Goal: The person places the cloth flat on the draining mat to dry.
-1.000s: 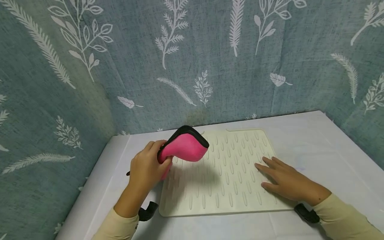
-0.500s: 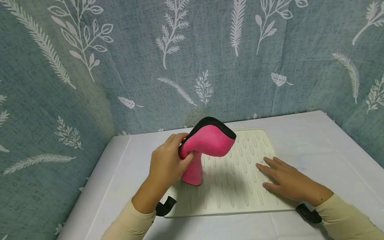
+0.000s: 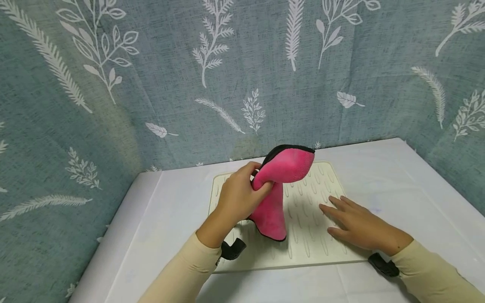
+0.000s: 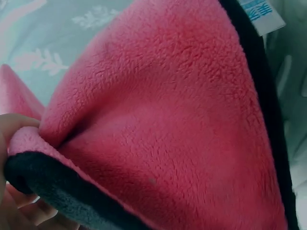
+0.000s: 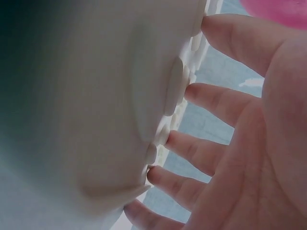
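In the head view a pink plush cloth (image 3: 289, 166) with black edging is bunched in my left hand (image 3: 238, 195), pinched between thumb and fingers. It is held up above the left part of a cream ridged mat (image 3: 303, 212), one end sticking out to the right and the other hanging down. Close up in the left wrist view, the cloth (image 4: 163, 115) shows a grey reverse side and a white label (image 4: 264, 18) with blue print. My right hand (image 3: 358, 225) lies spread on the mat's right side; in the right wrist view its fingertips (image 5: 194, 91) touch the mat's ridges.
The mat lies on a white-covered table (image 3: 151, 235). Behind and on both sides hangs a grey-green fabric (image 3: 170, 84) with white leaf prints. A black strap device (image 3: 233, 249) sits at my left wrist and another black device (image 3: 383, 265) at my right wrist.
My left hand has carried the pink cloth rightward, from the mat's left edge to farther over the mat, with its lower end now hanging lower. The right hand stays in place on the mat.
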The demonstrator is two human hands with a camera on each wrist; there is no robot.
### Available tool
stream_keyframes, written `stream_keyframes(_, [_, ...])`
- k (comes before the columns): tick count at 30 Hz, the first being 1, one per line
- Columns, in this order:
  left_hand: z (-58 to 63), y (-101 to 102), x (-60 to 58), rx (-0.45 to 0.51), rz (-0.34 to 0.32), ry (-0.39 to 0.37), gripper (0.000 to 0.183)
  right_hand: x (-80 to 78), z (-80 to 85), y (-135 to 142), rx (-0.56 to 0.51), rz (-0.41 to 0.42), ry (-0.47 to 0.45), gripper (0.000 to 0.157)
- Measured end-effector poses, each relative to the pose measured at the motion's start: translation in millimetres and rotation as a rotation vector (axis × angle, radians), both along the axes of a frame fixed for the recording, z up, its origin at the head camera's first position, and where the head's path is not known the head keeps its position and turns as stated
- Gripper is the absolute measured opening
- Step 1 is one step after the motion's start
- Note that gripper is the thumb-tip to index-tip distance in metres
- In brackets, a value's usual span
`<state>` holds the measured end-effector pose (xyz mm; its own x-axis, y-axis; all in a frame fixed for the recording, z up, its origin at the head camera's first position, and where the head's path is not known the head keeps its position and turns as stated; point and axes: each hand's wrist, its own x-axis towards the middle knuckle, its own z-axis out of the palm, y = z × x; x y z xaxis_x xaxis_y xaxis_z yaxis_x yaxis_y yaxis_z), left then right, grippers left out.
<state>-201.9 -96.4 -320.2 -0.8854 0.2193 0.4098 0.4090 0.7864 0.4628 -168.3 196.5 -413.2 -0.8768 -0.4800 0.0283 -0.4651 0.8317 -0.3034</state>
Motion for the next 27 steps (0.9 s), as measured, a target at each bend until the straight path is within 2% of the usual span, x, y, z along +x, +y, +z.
stream_keyframes(5, [-11.2, 1.7, -15.7, -0.05, 0.036, -0.121, 0.028, -1.1, 1.2, 0.0, 0.005, 0.01, -0.002, 0.06])
stream_keyframes(13, [-34.1, 0.8, -44.5, -0.176, 0.112, -0.248, 0.038, -0.7, 2.3, 0.0, 0.011, -0.001, -0.015, 0.061])
stream_keyframes(19, [-46.2, 1.0, -64.3, -0.247, 0.186, -0.332, 0.035, -0.7, 1.6, -0.9, 0.011, -0.012, -0.031, 0.062])
stream_keyframes(23, [-52.1, 0.4, -73.9, -0.309, 0.234, -0.372, 0.039, -1.2, 1.3, -0.9, 0.007, -0.015, -0.025, 0.063])
stream_keyframes(27, [-55.9, -1.3, -78.7, -0.345, 0.247, -0.408, 0.041, -1.6, 1.6, -0.9, 0.004, -0.017, -0.018, 0.062])
